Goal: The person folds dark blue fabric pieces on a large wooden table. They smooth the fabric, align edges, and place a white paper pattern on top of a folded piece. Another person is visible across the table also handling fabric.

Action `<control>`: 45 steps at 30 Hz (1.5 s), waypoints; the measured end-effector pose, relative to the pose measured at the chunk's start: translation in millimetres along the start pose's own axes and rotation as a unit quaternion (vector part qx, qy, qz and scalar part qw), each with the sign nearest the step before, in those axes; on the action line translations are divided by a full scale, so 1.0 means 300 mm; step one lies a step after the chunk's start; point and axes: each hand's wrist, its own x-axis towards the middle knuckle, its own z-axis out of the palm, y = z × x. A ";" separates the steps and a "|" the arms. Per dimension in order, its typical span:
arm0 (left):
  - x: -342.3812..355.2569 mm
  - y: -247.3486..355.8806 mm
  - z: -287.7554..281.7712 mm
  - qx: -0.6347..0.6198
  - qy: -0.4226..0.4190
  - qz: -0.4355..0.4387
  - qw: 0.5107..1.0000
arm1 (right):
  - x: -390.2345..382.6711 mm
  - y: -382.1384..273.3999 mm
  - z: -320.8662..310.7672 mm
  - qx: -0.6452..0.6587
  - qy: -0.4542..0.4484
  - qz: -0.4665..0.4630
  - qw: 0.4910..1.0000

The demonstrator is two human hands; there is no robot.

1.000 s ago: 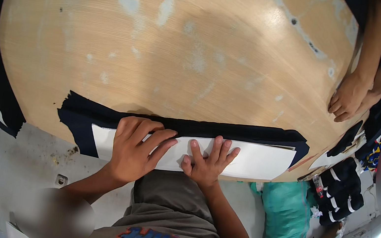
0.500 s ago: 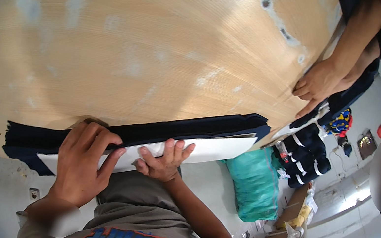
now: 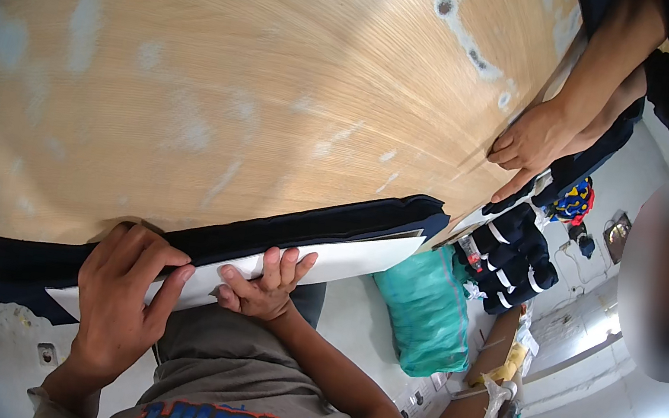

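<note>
A long strip of dark navy cloth [image 3: 307, 219] lies folded along the near edge of the wooden table. A stiff white strip [image 3: 344, 261], like card or paper, runs along its near side. My left hand [image 3: 125, 290] is closed near the left end, its fingers over the cloth and its thumb by the white strip. My right hand [image 3: 263, 285] rests against the middle of the white strip, fingers bent a little and apart. The lower edge of the white strip is partly hidden behind my hands.
Another person's hand [image 3: 529, 143] reaches over the right edge of the wooden table [image 3: 197, 82]. Beyond that edge lie dark bundles with white bands [image 3: 511, 254] and a green sack [image 3: 423, 311] on the floor. A brown box [image 3: 456, 408] stands at lower right.
The whole view has shifted, so the table and cloth appear further left. Both my hands keep nearly the same places along the cloth and white strip. The other person's hand stays at the table edge.
</note>
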 end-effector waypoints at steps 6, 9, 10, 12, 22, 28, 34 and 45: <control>-0.014 -0.023 0.034 0.042 0.058 0.065 0.995 | -0.005 -0.008 0.005 0.006 -0.003 -0.001 1.000; -0.026 -0.033 0.053 0.099 0.080 0.107 0.986 | 0.002 -0.017 0.003 0.009 -0.016 0.015 1.000; -0.029 -0.035 0.063 0.110 0.093 0.119 0.982 | 0.010 -0.015 -0.003 0.009 -0.022 0.018 1.000; -0.033 -0.043 0.085 0.132 0.117 0.144 0.974 | 0.005 -0.015 0.000 0.009 -0.023 0.016 1.000; -0.060 -0.037 0.118 0.185 0.189 0.219 0.939 | 0.063 -0.026 -0.030 -0.010 -0.009 0.015 1.000; -0.098 -0.027 0.127 0.229 0.205 0.225 0.925 | 0.080 -0.009 -0.105 0.099 -0.051 0.028 0.993; -0.244 -0.085 0.083 0.304 0.252 0.168 0.903 | 0.078 0.480 -0.379 0.090 0.252 0.196 0.944; -0.245 -0.234 0.188 0.327 0.266 0.147 0.895 | 0.042 0.931 -0.451 0.214 0.019 0.397 0.892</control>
